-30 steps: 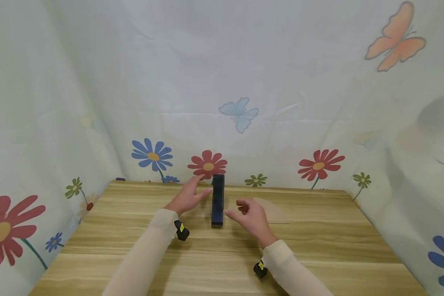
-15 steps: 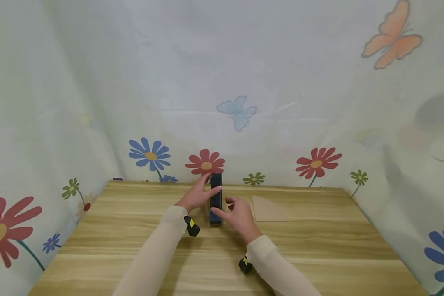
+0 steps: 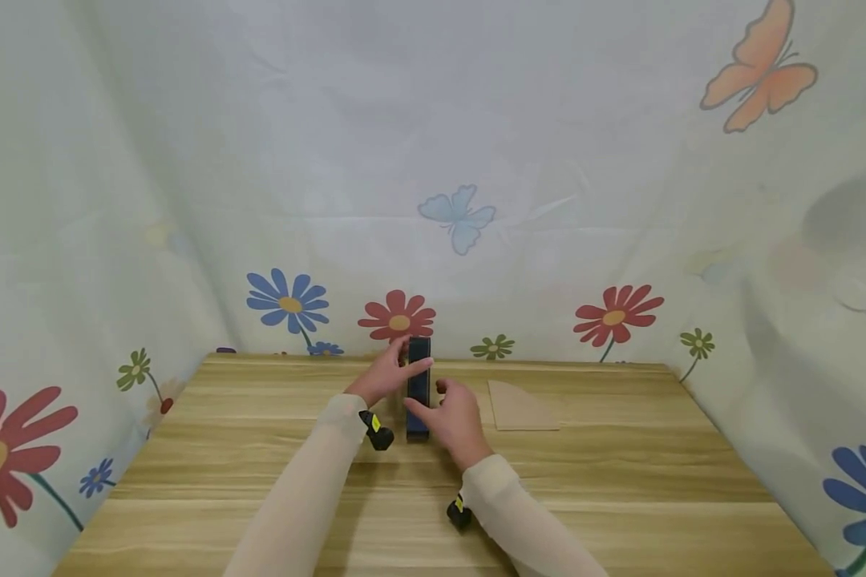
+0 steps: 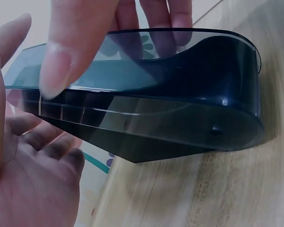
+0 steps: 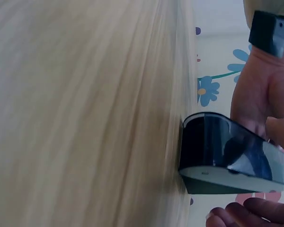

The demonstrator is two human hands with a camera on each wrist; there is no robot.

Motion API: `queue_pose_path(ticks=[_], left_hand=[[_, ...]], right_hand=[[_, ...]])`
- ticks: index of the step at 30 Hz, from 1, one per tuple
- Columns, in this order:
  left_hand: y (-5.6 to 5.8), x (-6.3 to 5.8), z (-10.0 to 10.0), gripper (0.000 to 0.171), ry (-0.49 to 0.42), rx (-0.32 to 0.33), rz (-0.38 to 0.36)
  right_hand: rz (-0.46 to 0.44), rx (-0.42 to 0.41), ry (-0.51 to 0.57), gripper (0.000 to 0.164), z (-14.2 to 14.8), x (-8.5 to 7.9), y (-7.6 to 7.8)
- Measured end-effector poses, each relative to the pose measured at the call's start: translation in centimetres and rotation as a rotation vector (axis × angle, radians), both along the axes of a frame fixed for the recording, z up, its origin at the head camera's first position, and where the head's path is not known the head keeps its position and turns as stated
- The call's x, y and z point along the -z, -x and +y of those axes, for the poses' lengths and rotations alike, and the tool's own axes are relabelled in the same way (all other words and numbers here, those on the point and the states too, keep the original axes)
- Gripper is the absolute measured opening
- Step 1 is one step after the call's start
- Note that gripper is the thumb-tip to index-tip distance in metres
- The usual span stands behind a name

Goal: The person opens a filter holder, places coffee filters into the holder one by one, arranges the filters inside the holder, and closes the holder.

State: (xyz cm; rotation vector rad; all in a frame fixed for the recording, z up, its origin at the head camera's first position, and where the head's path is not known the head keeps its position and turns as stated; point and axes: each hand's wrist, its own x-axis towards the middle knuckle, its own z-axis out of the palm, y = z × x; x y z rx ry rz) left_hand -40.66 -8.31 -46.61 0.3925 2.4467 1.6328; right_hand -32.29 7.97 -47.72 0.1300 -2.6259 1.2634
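Observation:
A dark, see-through plastic holder (image 3: 418,388) stands upright on the wooden table, its rounded end down. My left hand (image 3: 386,376) grips it near the top, thumb across the near face and fingers along the left side. Lower down, my right hand (image 3: 458,417) holds it from the right with the thumb over the front. In the left wrist view, right fingers show through the clear wall of the holder (image 4: 203,78). The right wrist view has the holder (image 5: 217,146) between both hands, its base against the table. Some fingertips are hidden behind it.
A flat beige fan-shaped sheet (image 3: 521,407), like a paper coffee filter, lies right of the right hand. The wood-grain table (image 3: 621,481) ends at a white curtain (image 3: 548,160) printed with flowers and butterflies. A small black device (image 3: 379,434) hangs at the left wrist.
Both hands have come inward onto the holder from its two sides, and their thumbs now cross its front. The holder has not visibly moved on the table.

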Motion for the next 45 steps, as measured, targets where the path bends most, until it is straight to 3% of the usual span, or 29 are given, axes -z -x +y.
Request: queue_pose_path(ticks=[6, 16, 20, 25, 40, 45], left_hand=[[0.6, 0.4, 0.2, 0.084, -0.090, 0.055, -0.021], [-0.1, -0.3, 0.6, 0.076, -0.040, 0.004, 0.006], [-0.8, -0.9, 0.5, 0.076, -0.033, -0.002, 0.005], [-1.0, -1.3, 0.3, 0.069, -0.092, 0.016, -0.008], [-0.3, -0.3, 0.6, 0.067, -0.099, -0.017, 0.004], [-0.1, 0.1, 0.7, 0.079, -0.100, -0.059, -0.002]], right_hand=[[-0.002, 0.028, 0.008, 0.067, -0.7, 0.0, 0.1], [0.007, 0.037, 0.020, 0.049, -1.7, 0.6, 1.0], [-0.014, 0.065, 0.016, 0.055, -2.1, 1.0, 1.3], [-0.054, 0.086, 0.019, 0.068, -3.0, 0.8, 1.2], [-0.097, 0.131, -0.024, 0.076, -3.8, 0.5, 0.9], [-0.097, 0.122, -0.026, 0.074, -3.8, 0.8, 1.1]])
